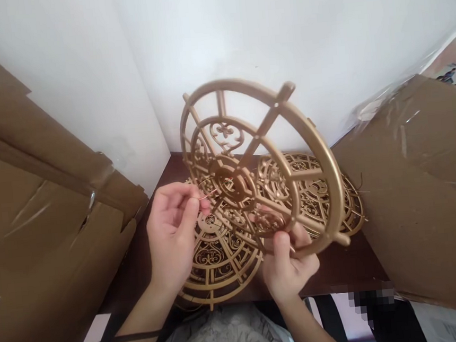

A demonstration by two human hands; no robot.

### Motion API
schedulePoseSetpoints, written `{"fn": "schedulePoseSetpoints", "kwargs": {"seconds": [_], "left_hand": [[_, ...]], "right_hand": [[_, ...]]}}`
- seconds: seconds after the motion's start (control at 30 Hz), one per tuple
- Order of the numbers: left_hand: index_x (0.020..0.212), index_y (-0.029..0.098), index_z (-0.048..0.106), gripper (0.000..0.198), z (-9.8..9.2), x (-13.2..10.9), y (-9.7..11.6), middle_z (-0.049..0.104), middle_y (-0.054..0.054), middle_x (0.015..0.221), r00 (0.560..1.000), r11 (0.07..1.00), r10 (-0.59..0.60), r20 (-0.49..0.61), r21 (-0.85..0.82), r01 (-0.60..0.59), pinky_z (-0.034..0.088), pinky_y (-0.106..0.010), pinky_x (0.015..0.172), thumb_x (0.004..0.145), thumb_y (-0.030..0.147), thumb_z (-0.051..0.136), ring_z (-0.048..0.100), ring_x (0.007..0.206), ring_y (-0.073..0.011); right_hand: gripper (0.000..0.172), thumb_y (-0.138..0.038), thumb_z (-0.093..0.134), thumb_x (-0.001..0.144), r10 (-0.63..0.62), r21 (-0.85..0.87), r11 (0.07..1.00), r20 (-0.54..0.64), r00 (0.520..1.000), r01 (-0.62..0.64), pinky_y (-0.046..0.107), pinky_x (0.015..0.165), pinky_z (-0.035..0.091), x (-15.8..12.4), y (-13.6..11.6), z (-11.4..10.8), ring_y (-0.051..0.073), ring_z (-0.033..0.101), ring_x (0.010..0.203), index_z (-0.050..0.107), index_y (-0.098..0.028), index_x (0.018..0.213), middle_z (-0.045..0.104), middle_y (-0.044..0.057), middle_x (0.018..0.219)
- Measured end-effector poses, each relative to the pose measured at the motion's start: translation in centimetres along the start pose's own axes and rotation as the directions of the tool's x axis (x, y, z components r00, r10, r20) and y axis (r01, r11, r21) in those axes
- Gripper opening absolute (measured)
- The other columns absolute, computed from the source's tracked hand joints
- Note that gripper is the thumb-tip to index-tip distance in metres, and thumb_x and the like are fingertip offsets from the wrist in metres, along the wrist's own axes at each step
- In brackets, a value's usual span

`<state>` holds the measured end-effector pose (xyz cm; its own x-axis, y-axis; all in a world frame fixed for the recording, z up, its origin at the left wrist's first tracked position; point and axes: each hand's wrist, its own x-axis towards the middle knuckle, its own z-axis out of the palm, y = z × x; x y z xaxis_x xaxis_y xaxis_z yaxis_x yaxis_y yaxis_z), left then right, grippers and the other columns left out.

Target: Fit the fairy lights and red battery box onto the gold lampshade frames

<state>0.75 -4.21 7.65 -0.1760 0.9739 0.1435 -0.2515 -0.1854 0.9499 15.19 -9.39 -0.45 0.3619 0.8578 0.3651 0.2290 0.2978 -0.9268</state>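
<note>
A gold ship's-wheel-shaped frame [335, 180] is held up and tilted in front of me, with stubby spokes, an inner ring and scroll ornaments. My right hand [290, 266] grips its lower rim, the thumb on the near side. Beside the hub, my left hand [172, 224] pinches a thin copper-coloured wire [208, 195] between thumb and fingertips. The wire runs toward the hub opening; where it ends I cannot make out. Beneath the raised frame lie more gold wheel frames [211, 281], partly hidden by it and by my hands.
The frames rest on a dark brown tabletop [351, 264] against a white wall [207, 29]. A large cardboard box [37, 225] stands on the left. Another cardboard box [421, 191] is on the right, with loose plastic film. Further wheel frames [354, 216] lie near it.
</note>
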Motion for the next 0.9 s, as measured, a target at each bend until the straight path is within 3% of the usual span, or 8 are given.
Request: {"fn": "schedulePoseSetpoints", "kwargs": {"seconds": [0.1, 0.27, 0.4, 0.47, 0.6, 0.73, 0.8, 0.9], "left_hand": [[0.091, 0.02, 0.053, 0.011, -0.2, 0.2, 0.2, 0.058, 0.001, 0.083, 0.994, 0.988, 0.113, -0.007, 0.106, -0.111, 0.051, -0.025, 0.073, 0.082, 0.019, 0.06, 0.059, 0.072, -0.0095], [0.093, 0.018, 0.052, 0.009, -0.6, 0.9, -1.4, 0.058, 0.0, 0.08, 0.989, 0.955, 0.129, 0.069, 0.26, -0.143, 0.052, -0.026, 0.075, 0.085, 0.018, 0.055, 0.062, 0.074, -0.0109], [0.095, 0.017, 0.054, 0.009, -1.0, 1.8, -3.6, 0.058, -0.001, 0.083, 0.982, 0.925, 0.11, 0.155, 0.345, -0.158, 0.053, -0.026, 0.074, 0.086, 0.018, 0.051, 0.063, 0.076, -0.0118], [0.096, 0.018, 0.054, 0.011, -1.2, 2.3, -4.4, 0.058, -0.001, 0.084, 0.974, 0.902, 0.081, 0.21, 0.401, -0.161, 0.053, -0.027, 0.072, 0.086, 0.018, 0.049, 0.062, 0.076, -0.0124], [0.099, 0.018, 0.054, 0.015, -1.8, 3.3, -5.2, 0.059, -0.002, 0.087, 0.962, 0.841, 0.099, 0.253, 0.495, -0.217, 0.053, -0.028, 0.07, 0.087, 0.017, 0.046, 0.062, 0.075, -0.0133], [0.098, 0.018, 0.055, 0.014, -2.3, 4.3, -5.0, 0.06, -0.003, 0.087, 0.954, 0.783, 0.113, 0.279, 0.566, -0.258, 0.053, -0.03, 0.074, 0.086, 0.017, 0.047, 0.062, 0.078, -0.0149], [0.093, 0.018, 0.056, 0.011, -2.5, 4.7, -5.0, 0.062, -0.003, 0.088, 0.945, 0.752, 0.102, 0.312, 0.598, -0.279, 0.052, -0.032, 0.076, 0.086, 0.018, 0.047, 0.062, 0.081, -0.0158], [0.088, 0.018, 0.056, 0.009, -2.7, 5.1, -5.4, 0.063, -0.003, 0.087, 0.93, 0.725, 0.07, 0.36, 0.622, -0.295, 0.052, -0.033, 0.077, 0.086, 0.019, 0.048, 0.063, 0.081, -0.0165]], "right_hand": [[0.041, -0.037, 0.044, 0.094, 0.224, 0.243, 0.952, -0.13, 0.966, -0.188, 0.049, 0.095, 0.052, 0.7, -1.0, 1.1, 0.029, 0.059, 0.114, 0.047, -0.022, 0.133, 0.062, 0.012, 0.12], [0.05, -0.042, 0.052, 0.09, 0.534, 0.47, 0.725, 0.08, 0.842, -0.504, 0.041, 0.091, 0.056, 1.3, -1.4, 1.6, 0.026, 0.06, 0.113, 0.045, -0.02, 0.135, 0.062, 0.01, 0.122], [0.052, -0.039, 0.066, 0.081, 0.661, 0.544, 0.583, 0.116, 0.742, -0.604, 0.039, 0.09, 0.055, 1.0, -0.7, 1.8, 0.026, 0.061, 0.111, 0.053, -0.02, 0.128, 0.062, 0.009, 0.123], [0.055, -0.036, 0.069, 0.079, 0.674, 0.559, 0.547, 0.148, 0.724, -0.623, 0.041, 0.094, 0.053, 0.8, -0.4, 1.8, 0.026, 0.06, 0.112, 0.052, -0.019, 0.128, 0.06, 0.01, 0.126], [0.067, -0.032, 0.069, 0.078, 0.637, 0.484, 0.634, 0.115, 0.762, -0.603, 0.043, 0.106, 0.042, 0.4, 0.0, 1.5, 0.026, 0.05, 0.124, 0.04, -0.022, 0.138, 0.046, 0.01, 0.141], [0.073, -0.029, 0.062, 0.084, 0.418, 0.259, 0.881, -0.038, 0.908, -0.395, 0.047, 0.111, 0.033, -0.2, 0.1, 0.2, 0.025, 0.032, 0.138, 0.022, -0.029, 0.146, 0.029, 0.008, 0.151], [0.064, -0.026, 0.059, 0.086, 0.197, 0.025, 0.98, -0.078, 0.977, -0.196, 0.049, 0.113, 0.029, -0.2, -0.3, -0.6, 0.026, 0.025, 0.141, 0.03, -0.029, 0.143, 0.023, 0.006, 0.153], [0.034, -0.021, 0.055, 0.087, -0.052, -0.276, 0.958, 0.08, 0.995, 0.073, 0.048, 0.111, 0.032, 1.0, -0.8, -1.3, 0.025, 0.035, 0.135, 0.056, -0.026, 0.121, 0.037, 0.006, 0.145]]}}
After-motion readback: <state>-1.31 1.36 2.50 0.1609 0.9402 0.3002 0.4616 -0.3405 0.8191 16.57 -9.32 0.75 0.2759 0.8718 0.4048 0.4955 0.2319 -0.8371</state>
